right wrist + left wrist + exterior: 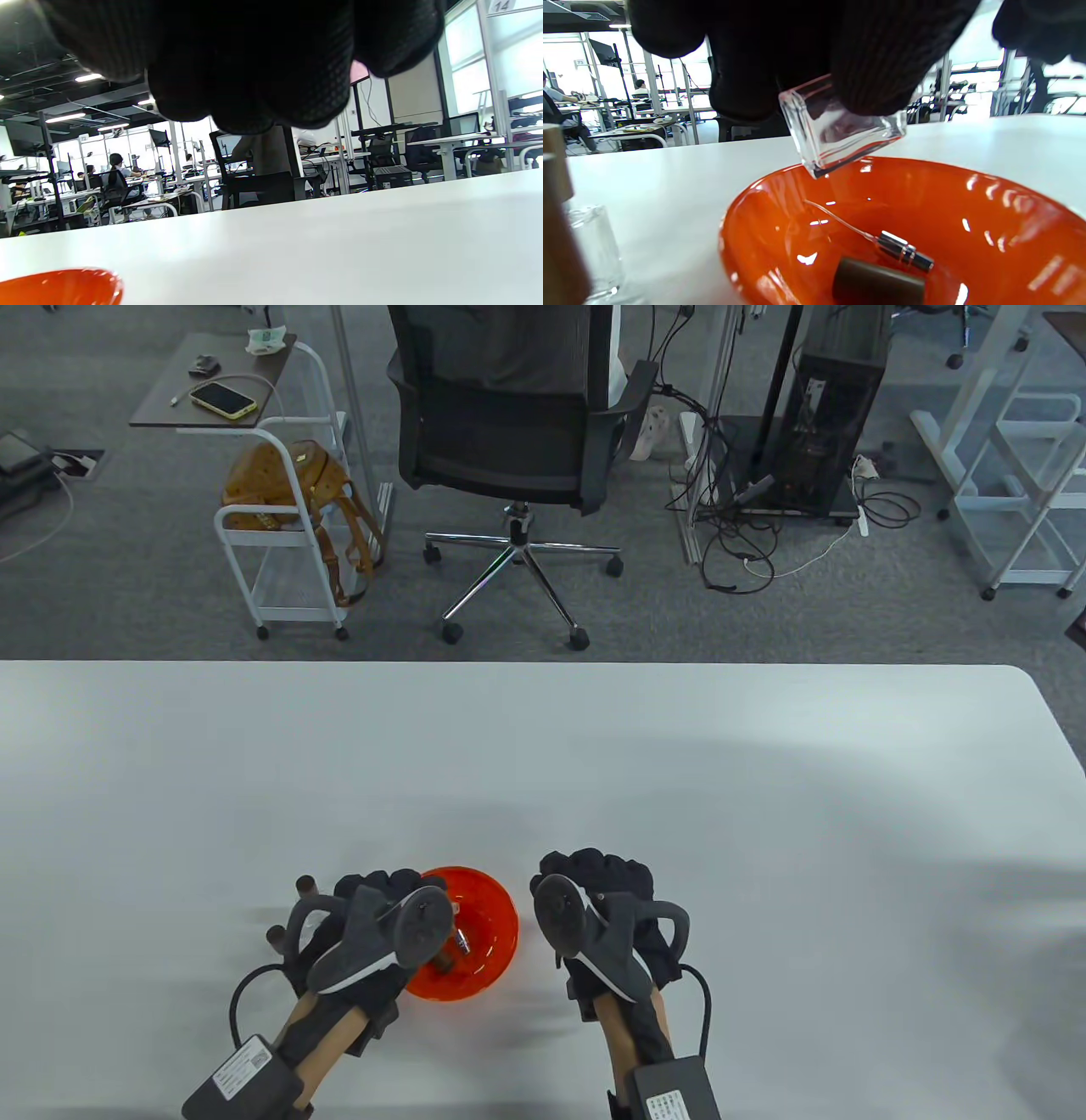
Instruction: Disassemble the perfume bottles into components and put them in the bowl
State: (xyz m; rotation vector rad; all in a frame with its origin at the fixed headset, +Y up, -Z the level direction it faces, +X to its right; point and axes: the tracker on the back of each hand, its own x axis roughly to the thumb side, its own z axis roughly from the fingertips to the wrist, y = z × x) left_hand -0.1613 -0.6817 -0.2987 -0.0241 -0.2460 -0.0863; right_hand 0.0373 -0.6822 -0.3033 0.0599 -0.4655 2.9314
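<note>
A clear glass bottle (pixel 842 127) is gripped by the left hand (pixel 377 912) above the orange bowl (pixel 988 220), middle of the frame. The right hand (pixel 607 899) is curled with nothing in it.

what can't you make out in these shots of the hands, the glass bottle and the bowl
- Glass bottle: top hidden by left hand fingers, left wrist view; tracker covers it in table view.
- Right hand grip: glove fills right wrist view; nothing held shows.
- Orange bowl: near side hidden by left tracker, table view.
- Bottle at left edge: blurred, cut off.
</note>
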